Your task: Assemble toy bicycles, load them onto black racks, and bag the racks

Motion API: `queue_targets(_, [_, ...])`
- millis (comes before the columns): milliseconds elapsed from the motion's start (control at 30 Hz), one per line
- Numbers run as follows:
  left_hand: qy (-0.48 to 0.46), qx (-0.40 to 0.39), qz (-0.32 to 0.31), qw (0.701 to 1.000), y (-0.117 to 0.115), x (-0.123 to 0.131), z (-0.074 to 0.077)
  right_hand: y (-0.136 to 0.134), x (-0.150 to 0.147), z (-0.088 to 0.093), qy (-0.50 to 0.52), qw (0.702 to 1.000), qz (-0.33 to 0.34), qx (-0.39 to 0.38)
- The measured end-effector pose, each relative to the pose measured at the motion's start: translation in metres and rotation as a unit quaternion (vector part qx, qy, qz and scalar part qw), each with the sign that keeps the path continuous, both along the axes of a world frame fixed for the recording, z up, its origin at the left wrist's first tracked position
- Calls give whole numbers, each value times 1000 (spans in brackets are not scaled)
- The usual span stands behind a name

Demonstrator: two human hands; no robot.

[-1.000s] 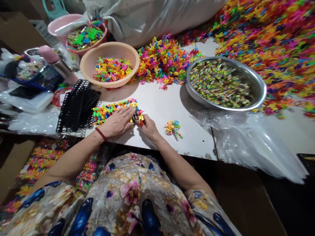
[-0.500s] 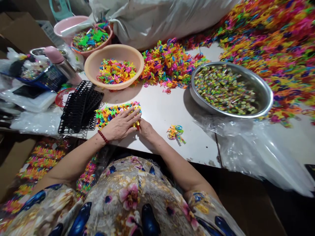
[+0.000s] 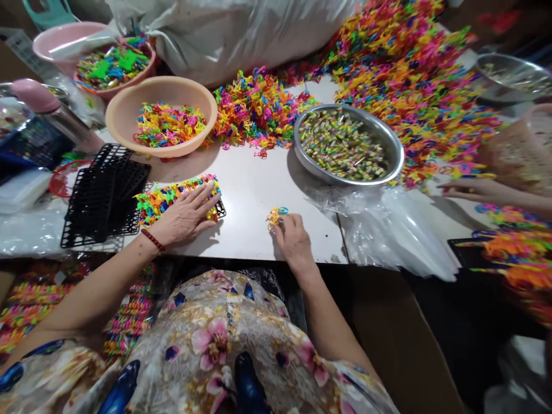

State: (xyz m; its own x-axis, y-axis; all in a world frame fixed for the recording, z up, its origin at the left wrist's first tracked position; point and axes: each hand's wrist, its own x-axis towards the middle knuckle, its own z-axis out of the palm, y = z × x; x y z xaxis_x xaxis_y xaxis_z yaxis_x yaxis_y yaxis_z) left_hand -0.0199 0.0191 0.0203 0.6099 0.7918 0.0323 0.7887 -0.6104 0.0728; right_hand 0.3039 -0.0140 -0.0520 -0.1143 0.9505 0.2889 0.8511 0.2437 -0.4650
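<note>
My left hand [image 3: 185, 211], a dark red bead bracelet at its wrist, lies flat with fingers stretched over a black grid tray [image 3: 221, 208]. Rows of small bright plastic toy pieces [image 3: 150, 202] fill that tray and stick out around the palm. To the right, my right hand [image 3: 295, 238] has its fingers curled onto a little cluster of plastic toy pieces [image 3: 275, 216], orange, yellow and blue, on the white tabletop. Its fingertips are partly hidden behind the hand.
Stacked empty black grids [image 3: 101, 198] lie left. Behind stand a peach basin [image 3: 118, 123] of pieces, loose heaps [image 3: 263, 109] and a steel bowl [image 3: 302, 152] of small wrapped items. Clear plastic bags [image 3: 397, 230] lie right; another person's hand [image 3: 463, 188] reaches in beyond.
My right hand has left the filled tray's right end and moved right to the small cluster. My left hand stays on the tray. The view has turned right, showing another person's arm.
</note>
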Motion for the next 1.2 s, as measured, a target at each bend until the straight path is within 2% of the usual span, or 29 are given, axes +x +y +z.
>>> queue_targets(67, [-7, 3, -16, 1000, 0, 1, 1, -5, 18, -4, -49, 998, -34, -8])
queue_targets(200, [-13, 2, -37, 999, 1, 9, -1, 1, 24, -7, -104, 993, -30, -39])
queue_targets(367, [-8, -7, -16, 1000, 4, 17, -1, 14, 25, -6, -88, 995, -9, -48])
queue_targets(533, [-27, -24, -17, 999, 8, 14, -2, 20, 28, -7, -104, 993, 13, -56])
queue_targets(633, [-26, -21, -32, 999, 7, 13, -4, 23, 10, -6, -16, 999, 22, -17])
queue_targets(700, [-19, -16, -37, 999, 6, 13, -5, 26, -16, -5, 73, 995, 62, -7])
queue_targets(800, [-13, -10, -37, 999, 5, 14, -6, 33, -65, -10, 194, 970, 137, -49])
queue_targets(867, [-10, -9, -36, 999, 5, 15, -6, 40, -93, -16, 239, 954, 162, -84])
queue_targets(1000, [-15, -13, -37, 999, 5, 14, -4, 56, -122, -30, 229, 950, 181, -107])
queue_targets(1200, [-33, -17, -33, 999, 5, 12, -4, 71, -119, -33, 166, 954, 224, -111])
